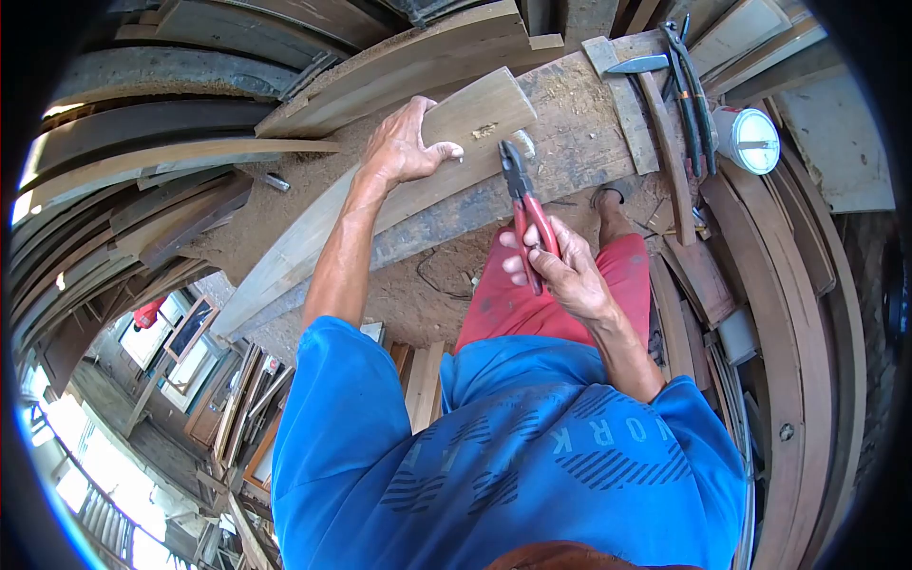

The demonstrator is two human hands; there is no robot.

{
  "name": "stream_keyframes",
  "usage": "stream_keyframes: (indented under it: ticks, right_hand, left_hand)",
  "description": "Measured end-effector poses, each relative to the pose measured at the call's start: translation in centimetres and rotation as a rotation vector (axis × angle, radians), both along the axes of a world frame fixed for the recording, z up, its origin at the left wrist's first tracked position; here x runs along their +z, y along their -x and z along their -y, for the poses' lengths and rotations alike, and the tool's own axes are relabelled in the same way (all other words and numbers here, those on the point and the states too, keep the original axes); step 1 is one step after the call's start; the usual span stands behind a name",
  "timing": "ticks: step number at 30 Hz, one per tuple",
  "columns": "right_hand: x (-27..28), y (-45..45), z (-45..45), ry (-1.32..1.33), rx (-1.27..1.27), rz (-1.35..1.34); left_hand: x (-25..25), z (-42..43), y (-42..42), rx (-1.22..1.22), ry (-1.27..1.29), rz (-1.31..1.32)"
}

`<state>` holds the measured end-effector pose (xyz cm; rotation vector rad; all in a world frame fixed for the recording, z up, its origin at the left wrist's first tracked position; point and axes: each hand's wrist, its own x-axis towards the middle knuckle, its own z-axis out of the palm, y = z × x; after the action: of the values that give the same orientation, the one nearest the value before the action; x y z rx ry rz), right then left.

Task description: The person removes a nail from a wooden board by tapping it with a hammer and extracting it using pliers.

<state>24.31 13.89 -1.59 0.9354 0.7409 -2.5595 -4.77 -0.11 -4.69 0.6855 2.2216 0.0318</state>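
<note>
A long pale board (408, 190) lies across the workbench (579, 123), with a rough chipped spot near its far end. My left hand (404, 147) rests over the board's upper edge, thumb spread from the fingers on its face. In my right hand (560, 261) are red-handled pliers (524, 195), held by the handles. Their dark jaws point up, in front of the board's near edge beside the chipped spot. A whitish patch (526, 144) shows on the bench just right of the jaws.
Pincers (692, 104) and a knife-like blade (638, 65) lie at the bench's right end, beside a white bucket (750, 140). Curved planks (171, 71) are stacked at the left, more (779, 313) at the right. Sawdust covers the ground (418, 294).
</note>
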Motion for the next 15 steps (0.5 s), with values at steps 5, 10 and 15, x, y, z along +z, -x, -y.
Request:
stream_keyframes:
  ticks: [5, 10, 15]
  right_hand:
    - [0.1, 1.5, 0.8, 0.207, -0.088, -0.012]
    - [0.4, 1.3, 1.6, 0.373, -0.19, -0.061]
    - [0.6, 1.2, 2.4, 0.487, -0.301, -0.047]
  left_hand:
    - [0.2, 0.2, -0.4, -0.023, -0.017, -0.038]
    - [1.2, 0.5, -2.1, -0.049, -0.077, -0.165]
    - [1.8, 0.9, -3.1, -0.044, -0.138, -0.228]
